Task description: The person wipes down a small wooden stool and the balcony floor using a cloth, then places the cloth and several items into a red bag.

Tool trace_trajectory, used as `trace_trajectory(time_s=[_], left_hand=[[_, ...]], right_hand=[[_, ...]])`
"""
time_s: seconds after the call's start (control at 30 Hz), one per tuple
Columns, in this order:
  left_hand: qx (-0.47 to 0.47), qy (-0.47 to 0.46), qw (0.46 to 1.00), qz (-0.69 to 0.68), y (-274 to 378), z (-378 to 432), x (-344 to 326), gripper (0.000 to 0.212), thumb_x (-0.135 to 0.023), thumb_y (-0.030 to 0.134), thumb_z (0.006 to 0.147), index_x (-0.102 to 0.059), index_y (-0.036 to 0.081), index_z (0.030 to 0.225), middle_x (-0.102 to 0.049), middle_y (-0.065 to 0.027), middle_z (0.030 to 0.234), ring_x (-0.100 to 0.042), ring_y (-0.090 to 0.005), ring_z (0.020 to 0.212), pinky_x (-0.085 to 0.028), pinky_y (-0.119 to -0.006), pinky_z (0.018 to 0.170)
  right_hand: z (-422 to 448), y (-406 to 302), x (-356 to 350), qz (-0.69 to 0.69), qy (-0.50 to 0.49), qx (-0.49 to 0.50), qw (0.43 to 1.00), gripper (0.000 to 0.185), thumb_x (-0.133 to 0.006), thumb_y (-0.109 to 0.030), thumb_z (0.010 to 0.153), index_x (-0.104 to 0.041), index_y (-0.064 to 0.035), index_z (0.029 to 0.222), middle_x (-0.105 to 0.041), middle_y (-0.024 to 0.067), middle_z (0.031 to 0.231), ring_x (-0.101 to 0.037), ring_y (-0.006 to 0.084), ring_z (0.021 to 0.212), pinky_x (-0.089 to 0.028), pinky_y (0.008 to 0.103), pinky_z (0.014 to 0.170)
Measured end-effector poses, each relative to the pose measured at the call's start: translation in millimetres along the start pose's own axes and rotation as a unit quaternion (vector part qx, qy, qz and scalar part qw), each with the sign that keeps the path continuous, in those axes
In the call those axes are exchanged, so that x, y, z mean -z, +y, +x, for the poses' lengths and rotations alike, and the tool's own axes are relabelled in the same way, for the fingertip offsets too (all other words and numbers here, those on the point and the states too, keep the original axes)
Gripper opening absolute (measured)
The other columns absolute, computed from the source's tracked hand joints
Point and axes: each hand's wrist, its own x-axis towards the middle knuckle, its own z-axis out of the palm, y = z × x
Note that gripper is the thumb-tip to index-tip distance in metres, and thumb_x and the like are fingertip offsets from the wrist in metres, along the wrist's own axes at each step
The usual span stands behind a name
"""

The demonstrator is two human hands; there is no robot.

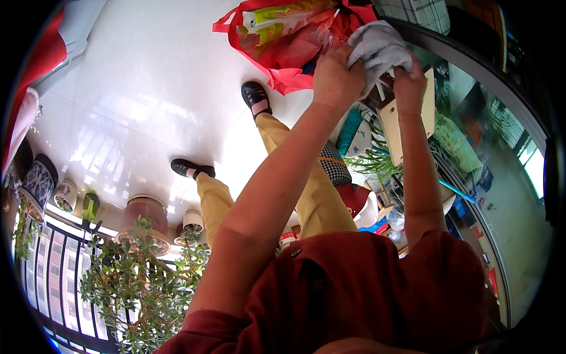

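Note:
A bunched grey cloth (379,46) is held between both my hands. My left hand (339,79) grips its lower left side, the fingers partly hidden. On the right side of the cloth, my right hand (409,84) is closed around it in front of a pale wooden board (391,132). Just beyond and left of my left hand, an open red bag (287,79) stands on the floor with yellow-green printed plastic packaging (283,17) inside.
A glass panel (495,177) with a dark frame runs along the right. Below my right hand are a teal-bristled brush (350,128) and a long-leaved green plant (376,166). Potted plants, including a large brown pot (143,221), line the black railing (62,283) at left.

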Motion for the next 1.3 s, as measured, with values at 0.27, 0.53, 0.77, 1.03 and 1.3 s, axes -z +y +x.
trace_trajectory(time_s=[0.27,0.53,0.77,1.03,1.3], left_hand=[[-0.04,-0.015,0.999,-0.027,-13,1,-22,0.035,-0.055,0.015,0.081,-0.06,0.005,0.114,-0.057,-0.0219,0.116,-0.055,-0.0374,0.106,-0.045,-0.041,0.09],[-0.021,-0.033,0.994,-0.104,-14,10,-25,0.038,-0.056,0.015,0.08,-0.06,0.008,0.117,-0.049,-0.0229,0.127,-0.046,-0.0368,0.119,-0.038,-0.04,0.099],[-0.077,-0.078,0.992,-0.059,16,-27,-38,0.046,-0.057,0.026,0.085,-0.051,0.0,0.122,-0.045,-0.0264,0.13,-0.048,-0.0405,0.114,-0.04,-0.04,0.098],[-0.162,0.013,0.967,0.194,-5,-11,10,0.036,-0.059,0.037,0.082,-0.066,0.005,0.094,-0.064,-0.0135,0.103,-0.057,-0.0338,0.104,-0.04,-0.043,0.093],[-0.07,-0.188,0.88,0.43,-81,-38,37,0.032,-0.052,0.036,0.085,-0.065,0.008,0.085,-0.065,-0.0096,0.07,-0.063,-0.0292,0.074,-0.041,-0.046,0.08]], right_hand=[[-7,39,4,-0.113,-0.019,0.116,0.987,0.033,-0.051,-0.003,0.081,-0.059,-0.0017,0.113,-0.065,0.0084,0.1,-0.058,0.0128,0.088,-0.045,0.0263,0.082],[-22,10,7,-0.029,-0.047,-0.043,0.997,0.035,-0.051,-0.007,0.089,-0.053,-0.0013,0.124,-0.061,0.0058,0.11,-0.056,0.0124,0.098,-0.043,0.0248,0.087],[-44,10,17,0.217,-0.053,-0.036,0.974,0.032,-0.051,-0.007,0.091,-0.05,0.0001,0.123,-0.058,0.0055,0.114,-0.056,0.0123,0.103,-0.045,0.0254,0.087],[-30,-7,45,0.288,0.051,-0.067,0.954,0.046,-0.052,-0.012,0.09,-0.04,0.0041,0.131,-0.049,0.0132,0.129,-0.05,0.0232,0.117,-0.04,0.0362,0.101],[1,2,28,0.311,0.061,-0.102,0.943,0.043,-0.069,-0.001,0.074,-0.056,0.0028,0.116,-0.064,0.0087,0.106,-0.062,0.0178,0.092,-0.05,0.0297,0.081]])
